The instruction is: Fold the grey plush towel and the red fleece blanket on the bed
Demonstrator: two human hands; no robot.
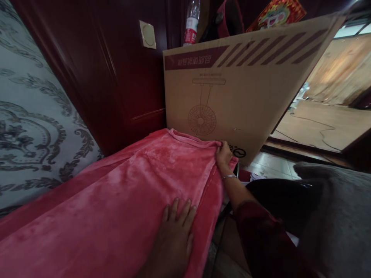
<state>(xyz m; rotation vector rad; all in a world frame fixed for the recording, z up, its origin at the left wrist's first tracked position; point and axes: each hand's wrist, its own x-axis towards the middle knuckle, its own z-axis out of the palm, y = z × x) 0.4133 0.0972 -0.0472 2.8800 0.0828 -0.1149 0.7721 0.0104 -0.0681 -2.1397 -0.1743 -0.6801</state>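
Pink fleece blanket (pixel 121 200) is being smoothed: left hand (pixel 175 231) lies flat at six o'clock, right hand (pixel 223 153) pinches its far corner at two o'clock, likely needing an outward tug.

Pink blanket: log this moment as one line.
left hand: flat on pink blanket | right hand: fingers gripping blanket's far corner | behind: cardboard fan box

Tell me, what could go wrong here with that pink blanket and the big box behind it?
The right hand grips the pink fleece blanket at its far corner, right against the leaning cardboard fan box; a tug might nudge the box and topple it. A plastic water bottle stands behind the box's top edge and could get knocked too. The left hand only rests flat on the blanket, so the plush fabric may slide off the edge.
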